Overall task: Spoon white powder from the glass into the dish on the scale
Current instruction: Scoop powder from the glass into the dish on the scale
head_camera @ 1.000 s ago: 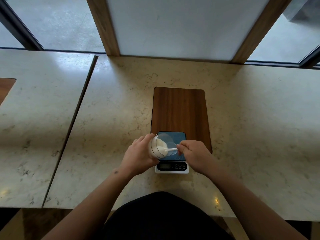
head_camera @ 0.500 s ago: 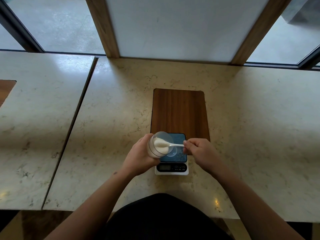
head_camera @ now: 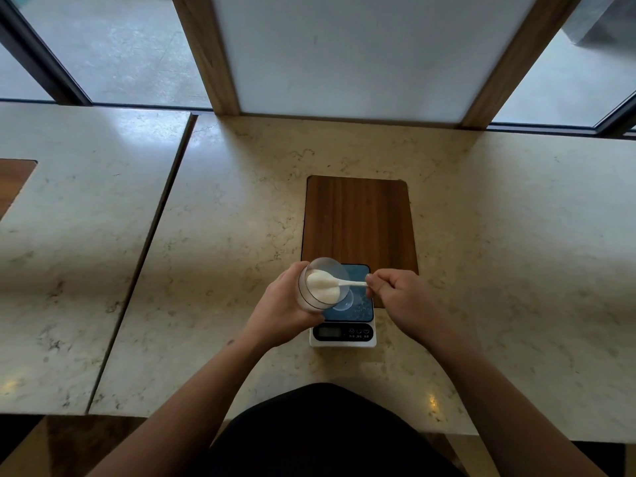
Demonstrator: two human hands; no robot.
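My left hand [head_camera: 284,309] grips a clear glass [head_camera: 318,284], tilted toward the right above the left side of the scale [head_camera: 344,333]. White powder [head_camera: 325,291] lies inside the glass. My right hand [head_camera: 395,294] pinches the handle of a white spoon [head_camera: 352,284], whose bowl reaches into the mouth of the glass and carries powder. A small clear dish [head_camera: 346,304] stands on the scale's blue platform [head_camera: 363,302], partly hidden behind the glass.
The scale sits on the near end of a dark wooden board [head_camera: 358,218] set in a marble counter [head_camera: 499,253]. A seam [head_camera: 151,232] splits the counter on the left. Windows and wooden posts [head_camera: 206,53] rise behind.
The glass has tilted a little further up and the spoon has gone deeper into it. My right hand has shifted slightly right and up.
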